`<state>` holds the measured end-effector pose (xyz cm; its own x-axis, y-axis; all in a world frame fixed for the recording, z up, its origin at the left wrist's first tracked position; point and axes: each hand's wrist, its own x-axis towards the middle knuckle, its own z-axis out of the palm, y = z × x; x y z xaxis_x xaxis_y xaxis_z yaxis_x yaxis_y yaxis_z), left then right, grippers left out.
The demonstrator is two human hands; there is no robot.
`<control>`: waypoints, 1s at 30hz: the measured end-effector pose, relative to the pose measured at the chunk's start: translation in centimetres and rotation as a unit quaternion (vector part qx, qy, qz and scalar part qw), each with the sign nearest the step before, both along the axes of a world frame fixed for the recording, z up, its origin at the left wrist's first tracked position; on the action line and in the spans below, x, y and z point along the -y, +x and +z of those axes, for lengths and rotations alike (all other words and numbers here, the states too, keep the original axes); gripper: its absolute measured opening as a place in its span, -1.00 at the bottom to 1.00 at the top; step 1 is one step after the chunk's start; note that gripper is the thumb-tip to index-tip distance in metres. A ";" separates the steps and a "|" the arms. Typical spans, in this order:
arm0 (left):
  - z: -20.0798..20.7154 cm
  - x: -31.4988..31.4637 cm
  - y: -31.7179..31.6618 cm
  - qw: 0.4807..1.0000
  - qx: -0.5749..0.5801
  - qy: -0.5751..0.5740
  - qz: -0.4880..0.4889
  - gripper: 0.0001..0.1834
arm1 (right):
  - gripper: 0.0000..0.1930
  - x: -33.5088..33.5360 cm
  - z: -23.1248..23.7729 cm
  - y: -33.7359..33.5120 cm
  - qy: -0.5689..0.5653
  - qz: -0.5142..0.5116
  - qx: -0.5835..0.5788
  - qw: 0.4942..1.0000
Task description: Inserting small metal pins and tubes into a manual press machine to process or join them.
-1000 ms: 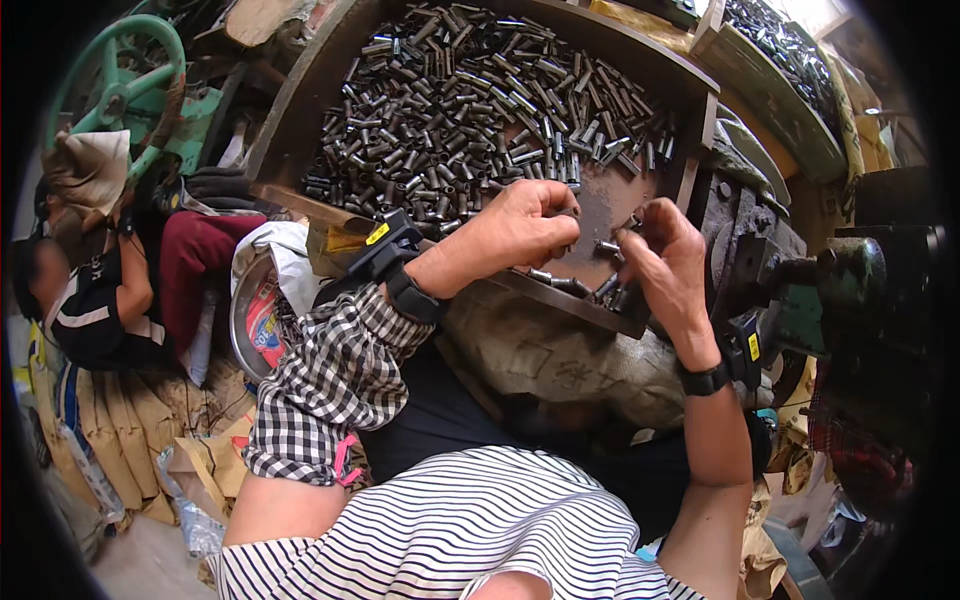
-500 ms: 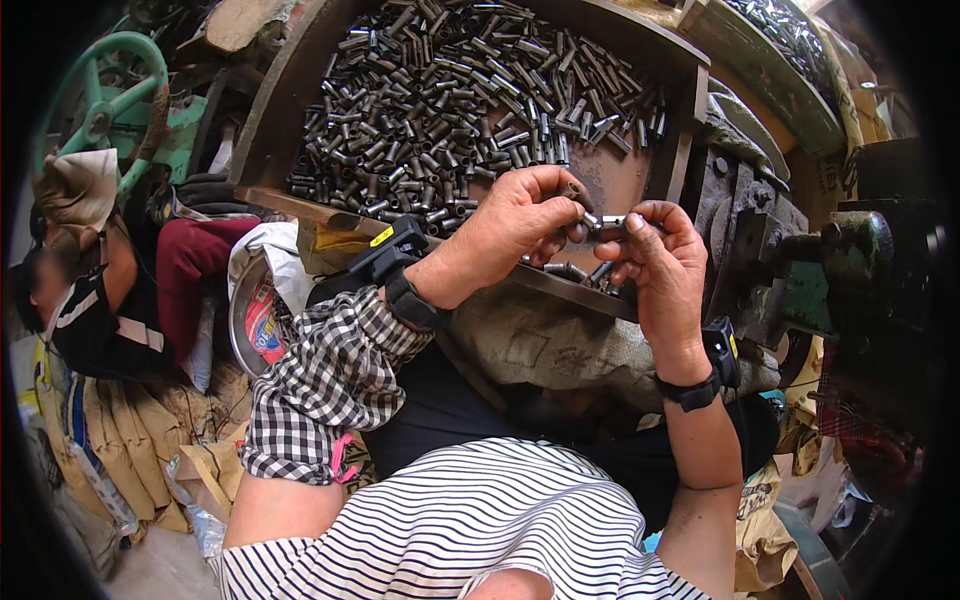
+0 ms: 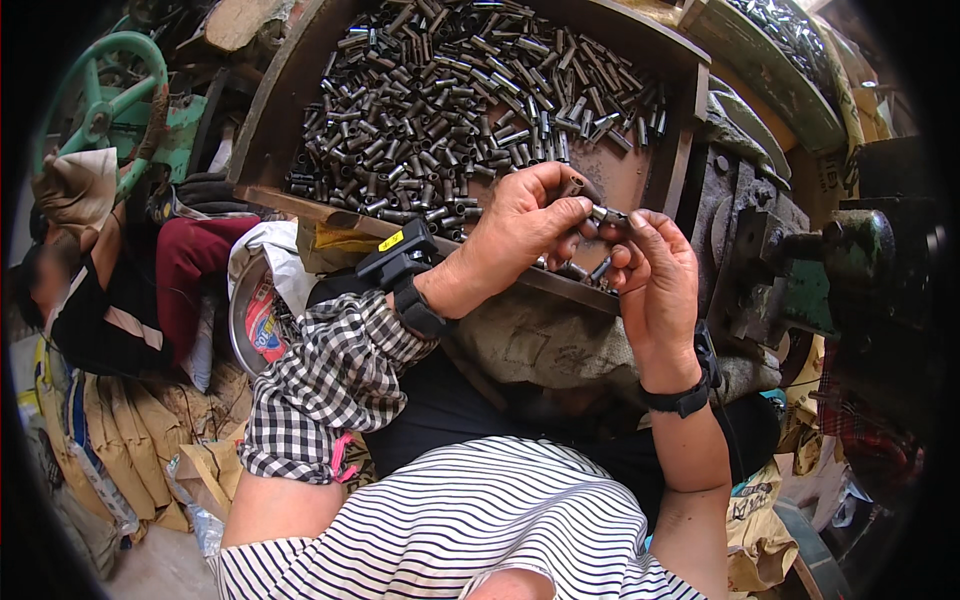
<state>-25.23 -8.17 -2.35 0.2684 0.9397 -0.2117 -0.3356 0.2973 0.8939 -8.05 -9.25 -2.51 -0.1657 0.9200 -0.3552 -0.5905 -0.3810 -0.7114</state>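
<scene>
Over the near right corner of a shallow tray (image 3: 470, 240), my two hands meet at their fingertips. My left hand (image 3: 530, 225) is closed, pinching a small shiny metal tube (image 3: 599, 212) between thumb and fingers. Another darker short tube (image 3: 572, 187) sticks up between its fingers. My right hand (image 3: 655, 270) pinches a dark metal piece (image 3: 618, 220) end to end with the shiny tube; whether they are joined I cannot tell. Heaps of short metal tubes (image 3: 400, 150) lie in the tray, and a few loose ones (image 3: 572, 270) lie under my hands.
A dark machine with a thick shaft (image 3: 800, 247) stands close on my right. To the left are a metal basin (image 3: 240, 320), a green handwheel (image 3: 100, 120) and another person (image 3: 100, 290) low down. A second bin of metal parts (image 3: 780, 40) sits at the far right.
My right hand has shifted slightly left, nearer my left hand. The metal pieces between my fingertips have come closer together. My left hand has turned slightly.
</scene>
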 end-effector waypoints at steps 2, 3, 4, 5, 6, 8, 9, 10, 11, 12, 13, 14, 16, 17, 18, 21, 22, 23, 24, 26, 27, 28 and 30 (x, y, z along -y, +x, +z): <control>-0.2 0.1 0.0 0.999 0.030 -0.018 -0.001 -0.85 | -0.90 0.0 0.0 0.0 0.001 -0.012 0.002 1.000; -0.2 0.1 0.1 0.999 0.030 -0.019 -0.001 -0.85 | -0.90 -0.1 -0.1 0.0 0.007 -0.023 0.023 0.999; -0.2 0.1 0.2 1.000 0.022 -0.013 0.005 -0.84 | -0.90 -0.2 -0.2 0.0 0.012 -0.033 0.043 0.998; -0.2 0.0 0.2 1.000 0.014 -0.007 0.011 -0.84 | -0.90 -0.3 -0.3 0.1 0.011 -0.033 0.043 0.998; -0.2 -0.1 0.2 1.000 0.014 -0.008 0.011 -0.84 | -0.90 -0.4 -0.5 0.1 0.008 -0.017 0.035 0.999; -0.1 -0.1 0.2 1.000 -0.015 0.008 0.002 -0.83 | -0.91 -0.4 -0.6 0.3 0.006 0.000 0.024 1.000; -0.1 -0.1 0.1 1.000 -0.016 0.008 0.003 -0.83 | -0.91 -0.4 -0.7 0.4 -0.008 0.008 0.001 1.000; -0.1 -0.1 0.1 1.000 -0.025 0.010 -0.001 -0.83 | -0.92 -0.5 -0.8 0.5 -0.022 0.014 -0.021 0.999; -0.2 -0.2 0.2 0.999 -0.034 0.013 -0.004 -0.83 | -0.92 -0.5 -0.9 0.6 -0.023 0.014 -0.020 0.999; -0.1 -0.2 0.2 0.999 -0.033 0.012 -0.005 -0.83 | -0.93 -0.5 -0.9 0.7 -0.035 0.014 -0.028 0.999; 0.0 -0.1 0.3 0.999 -0.039 0.019 0.002 -0.83 | -0.93 -0.5 -1.0 0.8 -0.048 0.016 -0.035 0.998; 0.1 0.0 0.3 0.999 -0.046 0.026 0.009 -0.83 | -0.93 -0.5 -1.0 0.8 -0.048 0.015 -0.036 0.998; -0.1 0.0 0.3 0.999 -0.032 0.021 0.014 -0.83 | -0.94 -0.6 -0.9 1.0 -0.090 0.024 -0.077 0.993; -0.2 0.0 0.3 1.000 -0.018 0.016 0.020 -0.84 | -0.94 -0.6 -0.9 0.9 -0.091 0.025 -0.078 0.993; -0.3 0.0 0.3 1.000 -0.018 0.016 0.020 -0.84 | -0.94 -0.6 -0.8 0.9 -0.077 0.031 -0.069 0.994; -0.2 -0.3 0.4 1.000 -0.022 0.015 0.005 -0.84 | -0.94 -0.7 -0.7 1.1 -0.062 0.038 -0.056 0.996; -0.2 -0.3 0.4 0.999 -0.032 0.017 -0.003 -0.83 | -0.93 -0.7 -0.7 1.2 -0.062 0.040 -0.054 0.996; -0.2 -0.3 0.4 0.999 -0.043 0.018 -0.011 -0.83 | -0.93 -0.7 -0.8 1.2 -0.063 0.039 -0.054 0.996; -0.1 -0.3 0.5 0.999 -0.042 0.018 -0.012 -0.83 | -0.93 -0.7 -0.8 1.2 -0.055 0.035 -0.049 0.997; 0.2 -0.1 0.7 0.991 -0.129 0.036 -0.024 -0.79 | -0.92 -0.6 -0.8 1.1 -0.048 0.031 -0.044 0.997; -0.3 -0.1 0.8 0.991 -0.129 0.036 -0.025 -0.79 | -0.92 -0.5 -0.7 1.0 -0.042 0.020 -0.021 0.999; -0.7 -0.1 0.9 0.928 -0.280 0.245 0.009 -0.74 | -0.91 -0.4 -0.8 0.9 -0.036 0.009 0.003 0.999; -1.3 0.3 0.9 0.757 -0.456 0.468 0.023 -0.57 | -0.91 -0.3 -0.8 0.9 -0.002 0.028 0.019 0.999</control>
